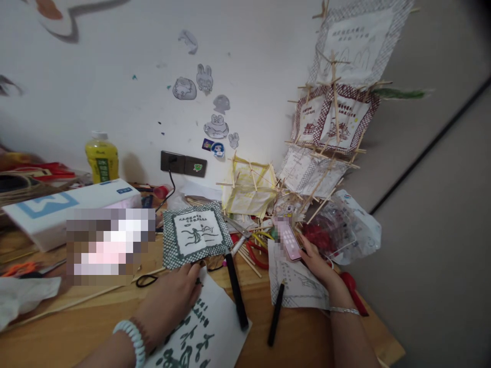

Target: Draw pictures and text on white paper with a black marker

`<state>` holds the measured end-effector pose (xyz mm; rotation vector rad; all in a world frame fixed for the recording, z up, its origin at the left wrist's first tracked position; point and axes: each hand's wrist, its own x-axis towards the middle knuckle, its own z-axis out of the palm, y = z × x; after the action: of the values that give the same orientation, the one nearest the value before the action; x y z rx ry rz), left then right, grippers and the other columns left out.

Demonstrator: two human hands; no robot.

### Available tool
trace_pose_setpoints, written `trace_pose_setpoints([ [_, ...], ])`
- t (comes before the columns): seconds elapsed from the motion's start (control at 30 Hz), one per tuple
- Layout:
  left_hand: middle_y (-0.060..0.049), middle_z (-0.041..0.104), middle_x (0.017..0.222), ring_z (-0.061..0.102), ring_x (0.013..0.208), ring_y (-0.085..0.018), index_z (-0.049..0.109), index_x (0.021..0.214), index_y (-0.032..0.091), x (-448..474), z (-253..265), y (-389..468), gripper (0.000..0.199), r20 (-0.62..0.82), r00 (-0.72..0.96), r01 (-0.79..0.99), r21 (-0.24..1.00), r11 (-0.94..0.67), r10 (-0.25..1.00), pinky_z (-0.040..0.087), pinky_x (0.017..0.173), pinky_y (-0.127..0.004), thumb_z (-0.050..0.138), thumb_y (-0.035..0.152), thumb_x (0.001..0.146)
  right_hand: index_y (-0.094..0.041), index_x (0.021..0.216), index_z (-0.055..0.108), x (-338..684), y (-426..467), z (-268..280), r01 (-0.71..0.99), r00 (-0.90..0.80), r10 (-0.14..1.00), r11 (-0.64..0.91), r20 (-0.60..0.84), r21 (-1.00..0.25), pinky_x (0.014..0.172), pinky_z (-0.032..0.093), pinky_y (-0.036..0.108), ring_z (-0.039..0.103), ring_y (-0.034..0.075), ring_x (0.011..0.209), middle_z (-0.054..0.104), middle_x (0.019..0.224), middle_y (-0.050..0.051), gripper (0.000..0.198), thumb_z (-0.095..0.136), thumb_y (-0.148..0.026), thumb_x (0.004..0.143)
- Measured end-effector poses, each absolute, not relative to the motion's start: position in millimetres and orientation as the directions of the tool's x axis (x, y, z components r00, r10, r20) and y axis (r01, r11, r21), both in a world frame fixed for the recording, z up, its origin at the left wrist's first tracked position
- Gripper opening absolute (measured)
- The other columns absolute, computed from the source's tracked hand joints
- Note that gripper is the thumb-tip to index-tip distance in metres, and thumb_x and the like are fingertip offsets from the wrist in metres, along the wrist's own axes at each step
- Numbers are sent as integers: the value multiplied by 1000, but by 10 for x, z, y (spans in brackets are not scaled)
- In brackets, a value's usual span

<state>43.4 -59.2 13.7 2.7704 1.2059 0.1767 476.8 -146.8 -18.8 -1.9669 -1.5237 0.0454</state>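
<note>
My right hand (318,263) grips a pink phone (288,241) at its right edge, above a sheet with a drawn border (297,289). My left hand (174,296) rests with curled fingers on a white paper with dark green brush drawings (195,337). Its fingertips are at the lower edge of a square picture with a green patterned border (197,232); whether they hold anything is hidden. One black marker (237,294) lies between the hands, partly on the paper. Another black pen (276,313) lies below the bordered sheet.
A tall stick-and-paper lantern structure (333,112) leans by the wall. Scissors (243,232), a yellow paper frame (249,186) and a plastic bag (356,230) crowd the back. Leftward are a white box (72,207), a yellow bottle (102,158) and a blurred-out patch.
</note>
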Motion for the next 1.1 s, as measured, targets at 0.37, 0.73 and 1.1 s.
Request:
trace_pose_setpoints([
  [0.37,-17,64,100,63,89,-32,58,109,11,431,97,-568,32,83,683,712,145,-687,726,48,79,-47,35,21,90,-22,128,56,4335,-1348,56,919,133,815,111,564,-378,106,37,45,48,25,121,57,127,11,42,33,-39,97],
  [0.73,-17,63,104,62,91,-32,58,109,11,424,138,-588,31,69,696,703,142,-697,715,47,81,-47,35,21,90,-21,125,58,4351,-1346,0,940,184,783,36,594,-339,102,40,45,51,26,114,60,120,11,42,31,-36,97],
  [1.1,-16,63,104,62,91,-31,58,108,11,432,153,-588,29,52,687,714,135,-687,724,47,81,-45,36,20,91,-18,126,56,4394,-1323,-38,945,220,766,-14,605,-326,100,41,49,51,28,112,60,121,12,43,32,-34,94],
])
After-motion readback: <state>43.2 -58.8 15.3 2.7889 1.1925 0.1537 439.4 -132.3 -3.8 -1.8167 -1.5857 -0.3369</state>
